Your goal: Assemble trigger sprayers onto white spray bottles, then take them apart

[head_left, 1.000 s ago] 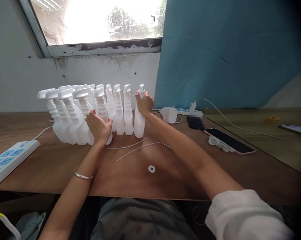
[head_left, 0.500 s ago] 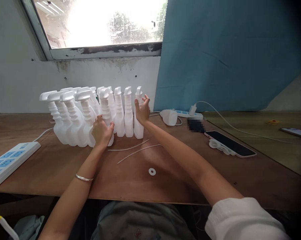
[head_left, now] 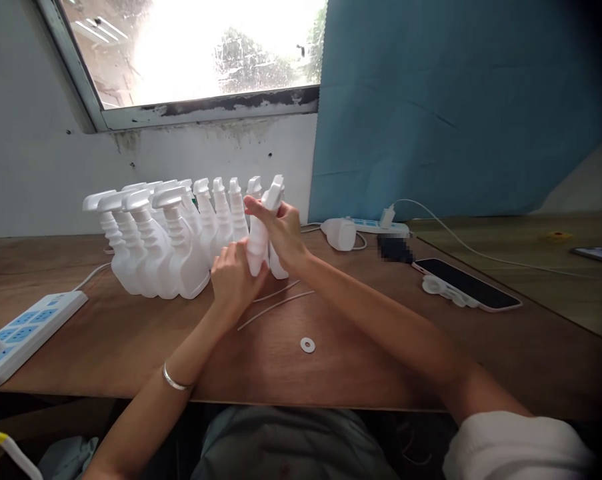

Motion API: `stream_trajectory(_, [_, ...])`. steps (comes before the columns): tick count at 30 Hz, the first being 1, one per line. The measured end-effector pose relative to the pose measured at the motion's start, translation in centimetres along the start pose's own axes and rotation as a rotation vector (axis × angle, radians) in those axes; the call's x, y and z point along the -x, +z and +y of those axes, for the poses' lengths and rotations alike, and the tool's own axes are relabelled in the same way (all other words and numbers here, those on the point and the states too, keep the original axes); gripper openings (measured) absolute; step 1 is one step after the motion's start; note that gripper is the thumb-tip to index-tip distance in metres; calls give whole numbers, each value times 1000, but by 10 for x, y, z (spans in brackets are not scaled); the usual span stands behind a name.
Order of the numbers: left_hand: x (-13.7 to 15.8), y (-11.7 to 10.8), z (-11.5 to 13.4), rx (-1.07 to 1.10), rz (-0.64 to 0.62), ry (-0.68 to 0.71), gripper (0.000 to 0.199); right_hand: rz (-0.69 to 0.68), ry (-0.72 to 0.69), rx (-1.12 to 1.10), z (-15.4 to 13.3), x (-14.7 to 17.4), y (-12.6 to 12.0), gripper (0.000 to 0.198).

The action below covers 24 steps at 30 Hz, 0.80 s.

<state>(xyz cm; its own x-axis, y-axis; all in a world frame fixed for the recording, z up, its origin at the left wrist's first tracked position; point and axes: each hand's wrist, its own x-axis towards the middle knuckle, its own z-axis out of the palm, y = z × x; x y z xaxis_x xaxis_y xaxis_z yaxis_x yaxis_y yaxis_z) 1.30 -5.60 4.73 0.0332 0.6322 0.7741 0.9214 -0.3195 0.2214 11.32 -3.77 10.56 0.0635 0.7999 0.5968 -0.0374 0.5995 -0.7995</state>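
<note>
A white plastic spray bottle (head_left: pixel 257 248) leans between my two hands, lifted out of the group. Around its lower body my left hand (head_left: pixel 235 280) is closed. My right hand (head_left: pixel 289 235) is on its upper part, just below the trigger head (head_left: pixel 273 193); the thumb points left and the other fingers are partly hidden behind the bottle. Several matching spray bottles (head_left: pixel 185 267) stand upright in rows to the left. More stand behind my hands, partly covered by them.
Thin white tubes (head_left: pixel 275 308) and a flat white ring (head_left: pixel 307 345) lie on the brown table (head_left: pixel 375 327). At left is a power strip (head_left: pixel 35 333). A bottle on its side (head_left: pixel 339 235) and a phone (head_left: pixel 468 283) lie to the right.
My left hand has moved right with the front bottle, which now tilts. My right hand has moved from the rightmost standing bottle to the top of this one.
</note>
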Motion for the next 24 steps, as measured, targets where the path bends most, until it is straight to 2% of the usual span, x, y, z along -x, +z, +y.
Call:
stream_trajectory(3, [-1, -3, 4, 260, -107, 53, 42, 91, 50, -64, -4, 0, -10, 36])
stream_trajectory(5, [-6, -9, 2, 538, -271, 41, 41, 82, 101, -97, -8, 1, -20, 34])
stream_trajectory(9, [-14, -20, -14, 1215, -833, -87, 38, -213, 245, -283, -20, 3, -34, 33])
stream_trajectory(10, [-14, -20, -18, 1353, -940, -132, 38, -291, 255, -339, -24, 3, -36, 33])
stream_trajectory(12, [-11, -16, -22, 1572, -1071, -218, 39, -388, 240, -444, -31, 2, -36, 35])
stream_trajectory(15, [-3, -1, -22, 1850, -1188, -279, 49, -433, 208, -563, -34, 3, -33, 37])
stream_trajectory(19, [5, 15, -14, 2140, -1277, -182, 47, -448, 199, -654, -25, 2, -29, 38])
stream_trajectory(20, [7, 17, -12, 2164, -1360, -133, 46, -438, 198, -663, -23, 1, -30, 40])
stream_trajectory(23, [13, 19, -8, 2139, -1762, 58, 47, -339, 181, -639, -20, -5, -35, 45])
stream_trajectory(24, [15, 19, -7, 2132, -1837, 92, 48, -292, 171, -611, -21, -7, -39, 46])
